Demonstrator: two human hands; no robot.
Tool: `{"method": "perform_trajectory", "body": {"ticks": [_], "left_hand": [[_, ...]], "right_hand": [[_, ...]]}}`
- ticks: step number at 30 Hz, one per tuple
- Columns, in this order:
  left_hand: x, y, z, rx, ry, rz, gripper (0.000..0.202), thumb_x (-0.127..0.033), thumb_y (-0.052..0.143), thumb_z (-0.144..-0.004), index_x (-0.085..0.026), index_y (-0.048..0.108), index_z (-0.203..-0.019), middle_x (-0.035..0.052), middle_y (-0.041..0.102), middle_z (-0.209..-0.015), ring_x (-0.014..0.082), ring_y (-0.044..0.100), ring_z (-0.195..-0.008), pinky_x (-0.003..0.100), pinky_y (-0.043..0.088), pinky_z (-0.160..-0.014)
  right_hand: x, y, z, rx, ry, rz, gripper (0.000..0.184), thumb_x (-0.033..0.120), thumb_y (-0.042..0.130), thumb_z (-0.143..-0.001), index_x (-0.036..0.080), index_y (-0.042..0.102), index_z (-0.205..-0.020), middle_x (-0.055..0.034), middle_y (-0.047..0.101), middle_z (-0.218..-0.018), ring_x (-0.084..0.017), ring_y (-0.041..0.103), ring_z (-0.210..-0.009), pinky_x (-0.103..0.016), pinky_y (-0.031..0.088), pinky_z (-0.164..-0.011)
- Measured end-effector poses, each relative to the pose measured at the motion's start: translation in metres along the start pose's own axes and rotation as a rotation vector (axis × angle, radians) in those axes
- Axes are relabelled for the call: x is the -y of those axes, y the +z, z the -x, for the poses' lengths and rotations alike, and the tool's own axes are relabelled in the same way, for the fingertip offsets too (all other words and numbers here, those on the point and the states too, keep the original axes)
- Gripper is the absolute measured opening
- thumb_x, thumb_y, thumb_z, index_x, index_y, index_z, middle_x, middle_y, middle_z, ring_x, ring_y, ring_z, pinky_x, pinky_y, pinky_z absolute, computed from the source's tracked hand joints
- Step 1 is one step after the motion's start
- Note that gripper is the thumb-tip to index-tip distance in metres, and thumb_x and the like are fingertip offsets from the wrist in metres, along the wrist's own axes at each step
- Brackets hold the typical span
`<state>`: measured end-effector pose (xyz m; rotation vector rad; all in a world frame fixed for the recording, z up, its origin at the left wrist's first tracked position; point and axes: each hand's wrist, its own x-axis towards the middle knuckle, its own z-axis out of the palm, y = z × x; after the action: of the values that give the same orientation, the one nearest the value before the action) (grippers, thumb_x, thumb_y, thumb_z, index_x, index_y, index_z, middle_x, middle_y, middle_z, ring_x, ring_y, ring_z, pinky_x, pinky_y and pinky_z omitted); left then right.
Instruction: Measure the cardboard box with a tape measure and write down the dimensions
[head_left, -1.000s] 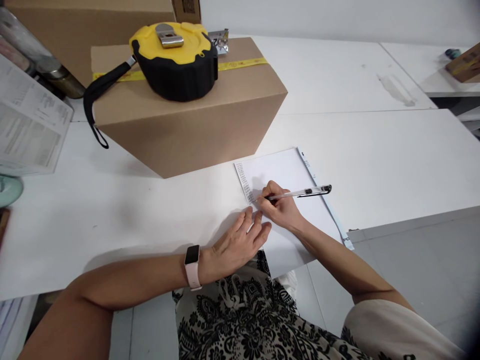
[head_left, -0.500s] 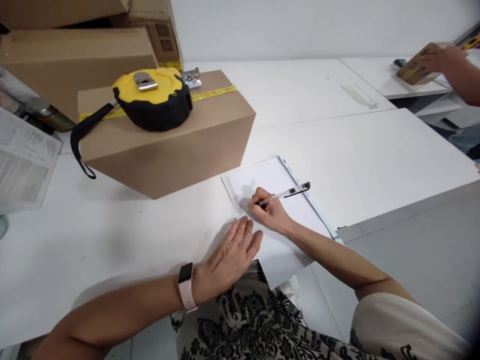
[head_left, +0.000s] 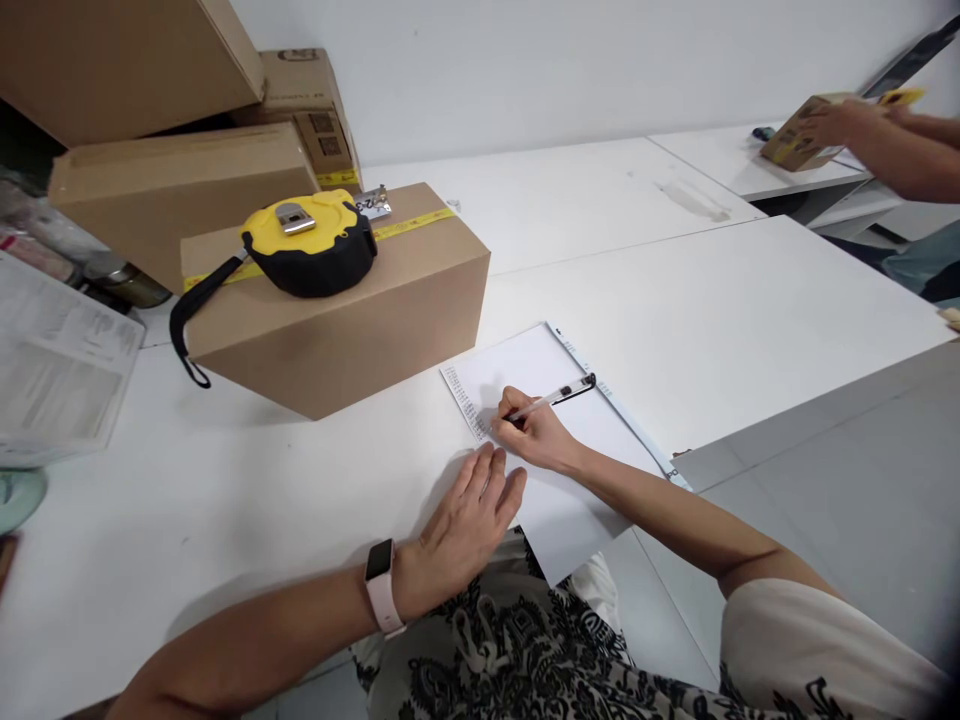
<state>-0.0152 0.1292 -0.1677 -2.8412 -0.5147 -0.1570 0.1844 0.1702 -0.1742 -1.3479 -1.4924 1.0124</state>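
My right hand (head_left: 534, 430) grips a clear pen (head_left: 555, 396) with a black cap end, its tip down at the paper. Beneath it lies a white sheet of paper (head_left: 592, 470) with a column of small handwriting along its left side. A pale blue printed strip (head_left: 615, 405) shows along the paper's right edge. My left hand (head_left: 469, 515) rests flat, fingers stretched out, over the lower left edge of the sheet. A yellow and black tape measure (head_left: 311, 245) sits on a taped cardboard box (head_left: 375, 330) behind the paper.
More cardboard boxes (head_left: 180, 190) are stacked at the back left. Beside them stands a clear holder (head_left: 60, 350) with printed sheets. A green round object (head_left: 21, 500) is at the left edge. At far right, another person's hands (head_left: 840, 125) hold a small box (head_left: 799, 135).
My view has shifted, so the boxes appear lower. The right hand stays on the paper with the pen, and the left hand keeps its place. The other person's second hand now shows.
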Motion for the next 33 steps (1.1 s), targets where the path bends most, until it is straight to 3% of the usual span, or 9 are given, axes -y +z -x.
{"method": "perform_trajectory", "body": {"ticks": [7,33], "left_hand": [[-0.0042,0.0111,0.0018,-0.002,-0.022,0.034,0.057,-0.029,0.054,-0.1,-0.005,0.043,-0.15,0.0283,0.053,-0.151,0.0375,0.051,-0.142,0.051,0.04,-0.119],[-0.001,0.0034,-0.0014,-0.029,-0.004,0.03,0.05,-0.026,0.051,-0.101,-0.004,0.05,-0.146,0.0282,0.059,-0.144,0.0368,0.058,-0.136,0.051,0.044,-0.114]], "right_hand": [[0.0,0.0003,0.0007,0.013,-0.004,0.018,0.022,0.026,0.061,-0.081,0.025,0.041,-0.071,0.0083,0.039,-0.059,-0.01,0.033,-0.052,-0.026,0.027,-0.05],[-0.0002,0.0007,0.0022,0.015,0.008,0.017,0.025,0.025,0.062,-0.082,0.025,0.039,-0.071,0.008,0.04,-0.059,-0.01,0.034,-0.052,-0.027,0.027,-0.05]]}}
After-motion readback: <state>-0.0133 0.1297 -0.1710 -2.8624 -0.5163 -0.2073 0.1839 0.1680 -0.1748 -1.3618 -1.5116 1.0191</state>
